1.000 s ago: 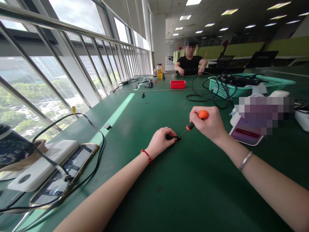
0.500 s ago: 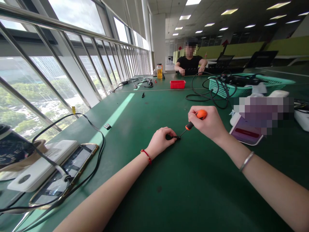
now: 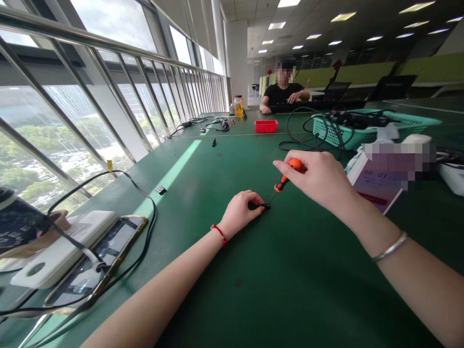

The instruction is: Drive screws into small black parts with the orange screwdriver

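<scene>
My left hand rests on the green table, fingers pinched round a small black part. My right hand grips an orange-handled screwdriver near its top. The screwdriver slants down to the left and its tip meets the black part. A red cord circles my left wrist and a silver bangle my right.
A phone, white power bank and black cable lie at the left. A phone sits right of my hand, behind it a teal basket with cables. A red tray, a jar and a seated person are at the far end.
My right hand has turned on the screwdriver handle and lifted slightly, fingers now stretched further over the top. The left hand has stayed put. The far person moved their arms.
</scene>
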`<state>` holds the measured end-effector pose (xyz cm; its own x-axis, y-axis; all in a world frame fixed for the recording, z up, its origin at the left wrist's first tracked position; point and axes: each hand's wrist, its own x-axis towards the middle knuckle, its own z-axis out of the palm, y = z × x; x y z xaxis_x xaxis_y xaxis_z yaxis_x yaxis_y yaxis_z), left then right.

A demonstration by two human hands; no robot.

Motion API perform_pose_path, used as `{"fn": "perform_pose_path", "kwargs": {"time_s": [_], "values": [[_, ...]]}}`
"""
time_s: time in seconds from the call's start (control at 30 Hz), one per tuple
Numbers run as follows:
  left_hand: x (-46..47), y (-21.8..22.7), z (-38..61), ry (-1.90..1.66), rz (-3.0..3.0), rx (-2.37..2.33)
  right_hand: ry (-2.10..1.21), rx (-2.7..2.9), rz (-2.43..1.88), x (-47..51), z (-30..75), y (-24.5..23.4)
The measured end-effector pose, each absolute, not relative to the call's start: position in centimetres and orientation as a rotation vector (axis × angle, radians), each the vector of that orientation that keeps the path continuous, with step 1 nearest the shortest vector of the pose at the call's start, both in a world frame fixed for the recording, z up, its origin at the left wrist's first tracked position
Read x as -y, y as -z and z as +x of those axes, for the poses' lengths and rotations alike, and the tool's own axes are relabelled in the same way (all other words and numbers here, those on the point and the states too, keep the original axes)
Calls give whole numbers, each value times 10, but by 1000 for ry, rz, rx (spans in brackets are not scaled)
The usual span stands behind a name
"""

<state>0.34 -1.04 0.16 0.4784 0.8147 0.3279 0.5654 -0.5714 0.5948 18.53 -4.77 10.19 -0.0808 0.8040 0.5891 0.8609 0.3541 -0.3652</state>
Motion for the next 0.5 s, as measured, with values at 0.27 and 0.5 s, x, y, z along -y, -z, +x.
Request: {"fn": "perform_pose_path", "kwargs": {"time_s": [0.27,0.5], "values": [[9,1,2,-838,2343,-1150,82,1853,-1503,47,185,-101],[10,-3,3,-828,2322,-1159,31,1861,-1519,48,183,-101]]}}
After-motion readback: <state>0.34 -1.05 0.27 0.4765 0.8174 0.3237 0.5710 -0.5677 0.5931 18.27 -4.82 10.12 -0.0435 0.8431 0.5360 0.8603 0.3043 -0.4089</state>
